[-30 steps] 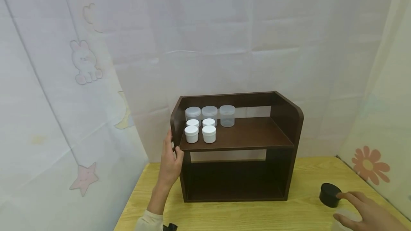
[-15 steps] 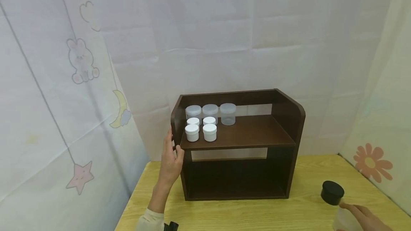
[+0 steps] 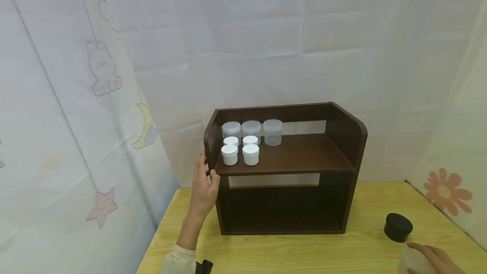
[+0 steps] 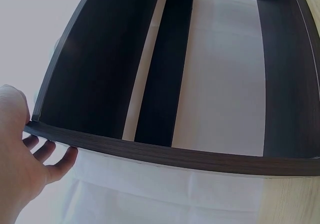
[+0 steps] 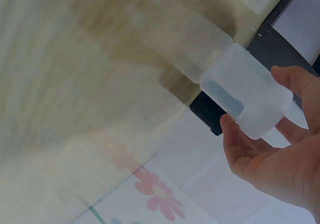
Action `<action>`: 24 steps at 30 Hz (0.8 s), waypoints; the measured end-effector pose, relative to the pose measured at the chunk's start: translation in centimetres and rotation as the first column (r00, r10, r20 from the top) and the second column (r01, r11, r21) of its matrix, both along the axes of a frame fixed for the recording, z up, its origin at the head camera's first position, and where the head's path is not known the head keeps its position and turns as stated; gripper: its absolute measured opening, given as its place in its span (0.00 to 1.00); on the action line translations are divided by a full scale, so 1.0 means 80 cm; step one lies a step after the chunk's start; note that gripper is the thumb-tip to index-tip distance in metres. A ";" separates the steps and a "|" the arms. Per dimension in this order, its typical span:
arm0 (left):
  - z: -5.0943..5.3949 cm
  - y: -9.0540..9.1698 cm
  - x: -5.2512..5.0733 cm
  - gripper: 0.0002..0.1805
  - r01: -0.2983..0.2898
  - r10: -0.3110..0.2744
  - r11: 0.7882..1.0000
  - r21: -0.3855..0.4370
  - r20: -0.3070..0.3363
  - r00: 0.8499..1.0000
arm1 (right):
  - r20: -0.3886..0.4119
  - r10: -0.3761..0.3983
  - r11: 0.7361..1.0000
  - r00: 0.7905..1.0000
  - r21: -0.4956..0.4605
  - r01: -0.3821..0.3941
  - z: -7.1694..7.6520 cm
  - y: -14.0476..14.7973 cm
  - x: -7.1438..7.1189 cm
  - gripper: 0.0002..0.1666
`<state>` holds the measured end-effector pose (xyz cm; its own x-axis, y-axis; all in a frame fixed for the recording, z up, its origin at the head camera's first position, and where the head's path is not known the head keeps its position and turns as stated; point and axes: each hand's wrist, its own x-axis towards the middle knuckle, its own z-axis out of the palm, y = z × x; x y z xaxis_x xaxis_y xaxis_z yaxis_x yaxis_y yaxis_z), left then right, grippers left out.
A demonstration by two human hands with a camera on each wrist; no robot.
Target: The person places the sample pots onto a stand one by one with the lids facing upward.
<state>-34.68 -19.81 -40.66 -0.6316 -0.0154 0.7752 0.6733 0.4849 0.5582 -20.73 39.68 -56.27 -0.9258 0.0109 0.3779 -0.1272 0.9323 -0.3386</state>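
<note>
My left hand (image 3: pixel 204 189) grips the left side panel of a dark brown two-tier shelf (image 3: pixel 296 166). In the left wrist view its thumb and fingers lie on opposite sides of the panel's edge (image 4: pixel 165 155). At the lower right, my right hand (image 3: pixel 437 260) holds a translucent plastic jar (image 3: pixel 411 261) at table level. The right wrist view has thumb and fingers around this jar (image 5: pixel 250 92). Just behind it stands a small black round container (image 3: pixel 398 227). On the upper tier are several white lidded jars (image 3: pixel 251 155) in front of three clear jars (image 3: pixel 272 133).
The shelf stands on a yellow wood-grain table (image 3: pixel 289 253). White printed cloth (image 3: pixel 266 54) hangs behind and at both sides. A black object (image 3: pixel 204 267) shows by the left sleeve (image 3: pixel 179 260).
My right hand has closed in on the translucent jar, its fingers now around it. The left hand keeps its place on the shelf's side. The head view has shifted slightly.
</note>
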 end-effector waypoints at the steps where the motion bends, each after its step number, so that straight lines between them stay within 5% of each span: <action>1: 0.000 0.000 0.000 0.39 0.001 -0.001 1.000 0.003 0.002 1.000 | -0.027 -0.005 1.000 1.000 0.005 0.005 -0.001 -0.001 0.001 0.37; 7: 0.000 0.001 0.000 0.38 0.008 -0.009 1.000 0.017 0.011 1.000 | -0.161 -0.039 0.999 0.986 -0.001 0.039 -0.003 -0.012 0.004 0.38; 15: -0.001 0.000 -0.001 0.41 0.004 -0.004 1.000 0.004 0.008 1.000 | -0.150 -0.089 0.996 0.985 -0.024 0.087 -0.001 -0.022 0.004 0.37; 21: 0.000 0.000 -0.002 0.40 -0.002 0.002 1.000 -0.001 -0.003 1.000 | -0.292 -0.007 1.000 0.956 -0.016 0.002 0.029 -0.046 0.007 0.40; 24: 0.001 0.000 -0.001 0.40 0.000 0.000 1.000 0.002 -0.003 1.000 | -0.268 0.033 0.999 0.963 -0.015 -0.038 0.053 -0.059 0.008 0.40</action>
